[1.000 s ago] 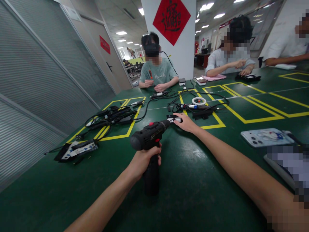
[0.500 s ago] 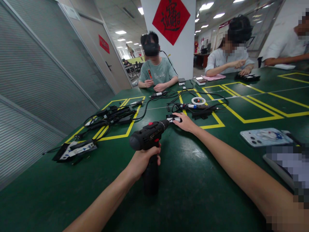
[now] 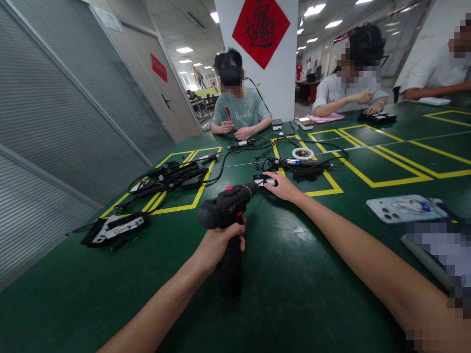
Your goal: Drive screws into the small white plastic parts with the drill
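Note:
My left hand (image 3: 221, 245) is wrapped round the handle of a black cordless drill (image 3: 230, 206) with red buttons. The drill's chuck points forward and to the right, its tip at a small black-and-white part (image 3: 264, 181) on the green table (image 3: 294, 274). My right hand (image 3: 281, 186) grips this part from its right side, fingers closed over its edge. Whether the bit touches the part is too small to tell. The base of the drill stands low, close to the tabletop.
Tangled black cables (image 3: 172, 176) lie at the left, with a black-and-white piece (image 3: 121, 228) nearer me. Beyond my right hand are a pen-shaped tool (image 3: 298, 162) with a cord and a white tape roll (image 3: 302, 154). A phone (image 3: 405, 208) lies right. Co-workers sit opposite.

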Demonstrator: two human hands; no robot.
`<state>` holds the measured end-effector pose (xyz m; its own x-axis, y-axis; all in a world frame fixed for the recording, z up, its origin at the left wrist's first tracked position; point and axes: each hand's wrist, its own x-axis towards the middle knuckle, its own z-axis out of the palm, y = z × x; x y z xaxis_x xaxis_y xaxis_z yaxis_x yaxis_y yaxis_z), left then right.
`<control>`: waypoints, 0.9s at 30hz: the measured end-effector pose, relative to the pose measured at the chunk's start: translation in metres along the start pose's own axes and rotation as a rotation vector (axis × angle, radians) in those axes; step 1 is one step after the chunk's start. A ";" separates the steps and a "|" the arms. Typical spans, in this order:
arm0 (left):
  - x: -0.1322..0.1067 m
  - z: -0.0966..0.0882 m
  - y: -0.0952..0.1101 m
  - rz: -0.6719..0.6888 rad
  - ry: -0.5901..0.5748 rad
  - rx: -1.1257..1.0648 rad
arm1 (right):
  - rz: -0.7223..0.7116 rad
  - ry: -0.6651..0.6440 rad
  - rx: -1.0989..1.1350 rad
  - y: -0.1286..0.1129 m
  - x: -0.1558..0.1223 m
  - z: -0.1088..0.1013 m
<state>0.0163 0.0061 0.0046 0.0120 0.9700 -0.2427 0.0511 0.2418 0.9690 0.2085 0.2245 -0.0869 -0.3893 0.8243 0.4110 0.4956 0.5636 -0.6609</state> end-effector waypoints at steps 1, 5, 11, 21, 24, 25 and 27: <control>0.000 0.000 0.000 0.001 0.002 -0.002 | 0.000 0.000 0.000 0.000 0.000 0.000; 0.000 0.000 -0.001 -0.007 0.001 0.002 | -0.005 0.002 -0.003 0.001 0.000 0.001; 0.000 -0.001 -0.001 -0.002 -0.003 0.018 | 0.004 -0.005 0.000 -0.002 0.000 -0.001; 0.001 -0.002 -0.003 -0.001 -0.005 0.010 | -0.001 -0.004 0.003 -0.001 0.000 0.000; 0.002 -0.002 -0.004 0.013 -0.007 0.005 | 0.002 -0.006 0.000 -0.001 0.000 0.000; 0.002 -0.002 -0.004 0.018 -0.010 0.006 | 0.003 -0.005 0.000 -0.001 0.000 0.000; 0.002 -0.002 -0.004 0.016 -0.014 0.009 | 0.004 -0.002 0.002 0.000 0.000 0.000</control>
<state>0.0142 0.0073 0.0006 0.0272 0.9733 -0.2280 0.0599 0.2260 0.9723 0.2084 0.2241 -0.0867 -0.3890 0.8267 0.4065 0.4960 0.5598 -0.6639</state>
